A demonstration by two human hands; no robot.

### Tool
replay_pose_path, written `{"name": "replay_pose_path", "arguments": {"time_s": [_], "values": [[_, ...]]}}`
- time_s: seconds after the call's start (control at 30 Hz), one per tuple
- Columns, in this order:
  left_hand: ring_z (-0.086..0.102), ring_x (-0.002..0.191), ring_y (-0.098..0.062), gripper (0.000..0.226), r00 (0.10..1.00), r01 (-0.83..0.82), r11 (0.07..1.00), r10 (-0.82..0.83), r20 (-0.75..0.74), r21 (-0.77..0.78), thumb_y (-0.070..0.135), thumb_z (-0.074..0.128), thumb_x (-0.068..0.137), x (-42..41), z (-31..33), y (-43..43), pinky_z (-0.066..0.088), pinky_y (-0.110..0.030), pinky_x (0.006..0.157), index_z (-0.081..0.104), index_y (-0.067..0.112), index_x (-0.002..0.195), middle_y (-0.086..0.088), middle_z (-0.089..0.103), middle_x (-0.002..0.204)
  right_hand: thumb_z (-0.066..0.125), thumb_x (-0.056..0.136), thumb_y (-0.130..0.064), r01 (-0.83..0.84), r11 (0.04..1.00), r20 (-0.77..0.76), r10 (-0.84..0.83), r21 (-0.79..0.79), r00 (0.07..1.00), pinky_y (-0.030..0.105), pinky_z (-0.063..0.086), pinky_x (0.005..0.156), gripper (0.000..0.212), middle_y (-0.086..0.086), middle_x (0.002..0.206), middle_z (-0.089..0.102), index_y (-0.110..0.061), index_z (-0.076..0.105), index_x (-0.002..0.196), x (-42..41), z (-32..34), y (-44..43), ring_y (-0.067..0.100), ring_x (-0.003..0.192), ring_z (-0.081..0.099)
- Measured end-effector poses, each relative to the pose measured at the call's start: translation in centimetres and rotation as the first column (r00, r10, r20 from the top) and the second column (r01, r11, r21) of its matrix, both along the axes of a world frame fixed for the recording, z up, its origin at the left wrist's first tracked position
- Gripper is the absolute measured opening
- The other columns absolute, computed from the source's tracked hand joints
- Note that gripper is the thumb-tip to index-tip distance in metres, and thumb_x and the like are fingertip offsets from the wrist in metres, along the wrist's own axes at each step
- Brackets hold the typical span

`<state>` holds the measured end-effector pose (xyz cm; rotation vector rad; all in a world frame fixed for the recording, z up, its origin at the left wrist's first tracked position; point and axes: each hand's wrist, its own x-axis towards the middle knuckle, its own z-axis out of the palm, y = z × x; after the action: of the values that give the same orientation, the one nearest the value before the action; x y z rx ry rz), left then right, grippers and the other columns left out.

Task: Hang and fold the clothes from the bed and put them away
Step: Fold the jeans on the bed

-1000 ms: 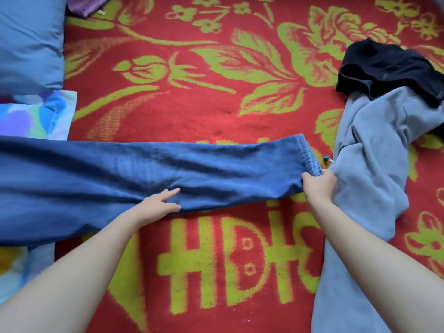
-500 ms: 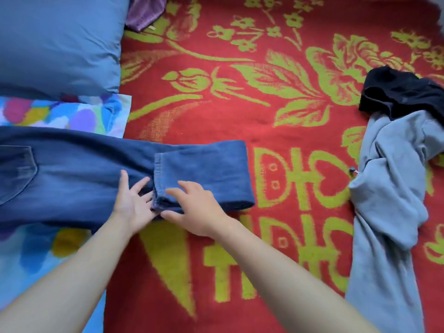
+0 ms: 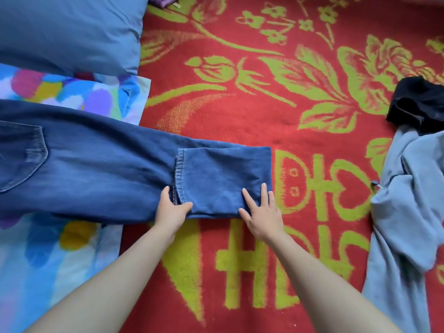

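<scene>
Blue jeans point(image 3: 96, 169) lie flat across the bed, waist end to the left w/ a back pocket point(image 3: 21, 157) facing up, legs reaching right onto the red blanket point(image 3: 240, 111) w/ green flower pattern. Leg ends are doubled back over the legs, so the stitched hem point(image 3: 179, 174) sits on top approx mid-leg. Left hand point(image 3: 171, 211) lies flat at the hem's near end, fingers together, thumb out across the flap's corner. Right hand point(image 3: 262, 212) presses flat on the flap by the fold, fingers spread. Grey hooded top point(image 3: 403, 212) lies crumpled at right, well apart, w/ a black garment point(image 3: 420, 102) touching its far end. Blue pillow point(image 3: 67, 32) and multicolour sheet point(image 3: 72, 92) at left.
</scene>
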<state>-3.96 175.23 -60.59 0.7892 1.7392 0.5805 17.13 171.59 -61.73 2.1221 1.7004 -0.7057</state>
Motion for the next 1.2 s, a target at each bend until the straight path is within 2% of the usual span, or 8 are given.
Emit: {"name": "replay_pose_path", "arguments": {"time_s": [0.13, 0.27, 0.4, 0.5, 0.57, 0.63, 1.03, 1.2], "values": [[0.047, 0.096, -0.020, 0.060, 0.959, 0.172, 0.972, -0.127, -0.253, 0.163, 0.006, 0.058, 0.084, 0.0, 0.5, 0.5, 0.041, -0.030, 0.086, 0.044, 0.029, 0.138, 0.003, 0.061, 0.093, 0.027, 0.094, -0.061, 0.045, 0.994, -0.083, -0.053, -0.095, 0.995, 0.042, 0.021, 0.111, 0.055, 0.001, 0.158, -0.015, -0.050, 0.009, 0.145, 0.5, 0.3, 1.2, 0.025, 0.145, -0.006], [0.044, 0.109, -0.036, 0.077, 0.687, 0.337, 0.939, -0.198, -0.699, 0.066, 0.012, 0.066, 0.082, -0.2, 1.3, -0.7, 0.039, -0.047, 0.085, 0.029, 0.023, 0.148, -0.013, 0.053, 0.117, 0.041, 0.095, -0.050, 0.255, 0.953, -0.235, -0.213, 0.166, 0.948, 0.039, 0.020, 0.111, 0.060, 0.007, 0.158, 0.004, -0.037, 0.016, 0.148, 0.8, 0.8, 1.1, 0.024, 0.143, 0.010], [0.043, 0.125, -0.048, 0.086, 0.314, 0.728, 0.685, -0.293, -0.903, 0.031, 0.008, 0.080, 0.059, 0.4, 0.4, -1.4, 0.040, -0.058, 0.093, 0.047, 0.010, 0.138, -0.031, 0.040, 0.140, 0.057, 0.092, -0.027, 0.785, 0.619, -0.571, -0.643, 0.004, 0.510, 0.037, 0.019, 0.115, 0.081, 0.017, 0.154, 0.021, -0.005, 0.004, 0.149, 1.1, 0.3, 1.4, 0.027, 0.141, 0.022], [-0.001, 0.146, -0.031, 0.086, -0.032, 0.842, 0.407, -0.618, -0.786, -0.354, 0.028, 0.058, 0.084, 0.0, -1.2, -2.0, 0.020, -0.046, 0.113, 0.004, 0.029, 0.152, -0.013, -0.008, 0.158, 0.065, 0.084, -0.014, 0.855, 0.505, -0.621, -0.710, -0.122, 0.331, 0.028, 0.042, 0.096, 0.057, 0.017, 0.128, 0.054, 0.002, 0.039, 0.133, 2.0, 0.4, 1.7, 0.025, 0.117, 0.052], [-0.011, 0.146, -0.026, 0.088, -0.027, 0.826, 0.388, -0.697, -0.716, -0.409, 0.028, 0.052, 0.088, -0.4, -1.8, -2.1, 0.018, -0.039, 0.114, -0.011, 0.033, 0.149, -0.007, -0.017, 0.157, 0.063, 0.081, -0.005, 0.854, 0.498, -0.684, -0.677, -0.151, 0.273, 0.014, 0.043, 0.055, 0.010, 0.006, 0.083, 0.064, -0.005, 0.062, 0.091, 2.9, 1.4, 2.6, 0.015, 0.074, 0.058], [-0.011, 0.146, -0.025, 0.093, -0.017, 0.854, 0.365, -0.692, -0.721, -0.370, 0.029, 0.054, 0.086, 0.4, -1.2, -2.1, 0.021, -0.036, 0.112, -0.015, 0.033, 0.148, -0.006, -0.018, 0.157, 0.062, 0.080, -0.004, 0.832, 0.540, -0.715, -0.629, -0.122, 0.304, 0.014, 0.029, 0.038, 0.017, -0.003, 0.060, 0.049, -0.012, 0.055, 0.067, 4.7, 2.4, 3.3, 0.007, 0.049, 0.042], [-0.007, 0.146, -0.021, 0.083, 0.067, 0.988, 0.117, -0.915, -0.397, -0.104, 0.031, 0.056, 0.086, 15.8, 1.8, -6.3, 0.014, -0.041, 0.116, 0.006, 0.024, 0.152, -0.007, -0.013, 0.158, 0.062, 0.078, -0.003, 0.903, 0.352, -0.537, -0.726, 0.246, 0.429, 0.024, 0.033, 0.045, 0.008, 0.006, 0.070, 0.046, 0.004, 0.060, 0.082, 19.9, 10.8, -2.8, 0.018, 0.069, 0.041], [0.001, 0.145, -0.024, 0.068, 0.146, 0.971, 0.208, -0.907, -0.396, -0.118, 0.039, 0.048, 0.090, 13.5, 2.5, -7.5, 0.017, -0.042, 0.113, 0.019, 0.020, 0.149, -0.005, 0.000, 0.159, 0.061, 0.079, -0.015, 0.727, 0.500, -0.329, -0.665, 0.470, 0.670, 0.034, 0.029, 0.051, 0.018, 0.006, 0.064, 0.043, -0.008, 0.047, 0.070, 17.5, 14.1, -1.7, 0.026, 0.068, 0.043]]}}
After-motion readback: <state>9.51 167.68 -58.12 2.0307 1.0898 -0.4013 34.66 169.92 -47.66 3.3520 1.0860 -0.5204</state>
